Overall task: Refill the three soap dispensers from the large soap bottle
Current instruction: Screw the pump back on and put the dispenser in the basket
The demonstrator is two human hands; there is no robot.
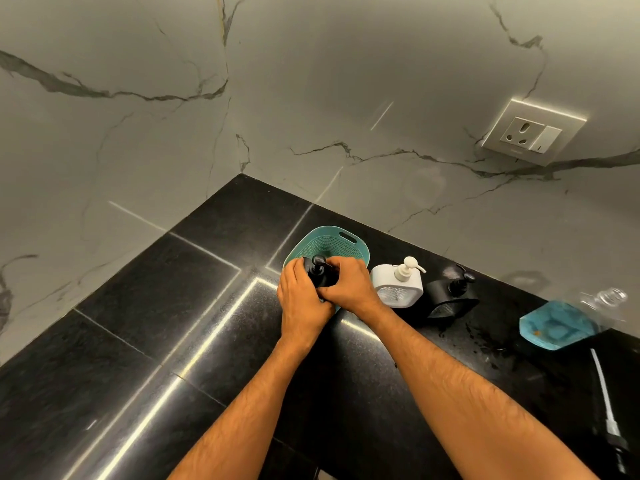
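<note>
Counter (145, 341): black polished stone, seams catching light; my two bare forearms reach across it from the near edge.
Loose pump (604, 386): near right, a white dip tube on a dark pump head, lying flat on the counter, apart from any bottle.
Large soap bottle (557, 325): right of centre, clear, lying on its side with blue soap pooled in the lower part; its open neck points to the far right.
My left hand (299, 299): fingers curled closed around the left side of the black dispenser (317, 273), thumb toward my right hand.
My right hand (346, 287): closed on the same dispenser from the right, fingertips up at the pump collar; the two hands touch at the near side.
Black dispenser: upright between my hands, pump head showing above them, at the near edge of the teal basket (329, 242); whether it stands in or in front of the basket I cannot tell.
White dispenser (398, 284): just right of my right hand, upright, white pump fitted.
Second black dispenser (450, 294): right of the white one, close beside it, pump on.
Teal basket: perforated, slot handle on the far side.
Wall (311, 81): grey veined marble; a socket plate (533, 135) at far right.
</note>
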